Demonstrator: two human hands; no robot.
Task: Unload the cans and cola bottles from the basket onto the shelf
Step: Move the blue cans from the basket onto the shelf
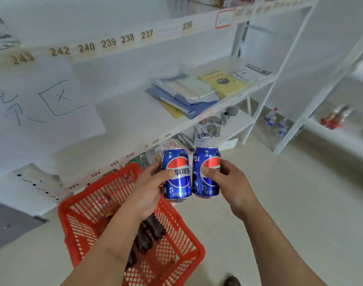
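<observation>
My left hand (149,188) grips a blue Pepsi can (177,182) upright, thumb across its front. Right beside it, my right hand (230,184) grips a second blue Pepsi can (207,178), also upright; the two cans nearly touch. Both are held in the air above the far right rim of the red plastic basket (83,230), which stands on the floor. Dark cola bottles (149,232) lie inside the basket, partly hidden by my left forearm. The white shelf (133,118) with numbered labels runs ahead, above the cans.
A stack of blue and yellow booklets (188,91) lies on the shelf to the right. Grey metal parts (213,122) sit on the lower shelf. Water bottles (276,122) stand on the floor by the rack. A sheet of paper (42,104) hangs at the left.
</observation>
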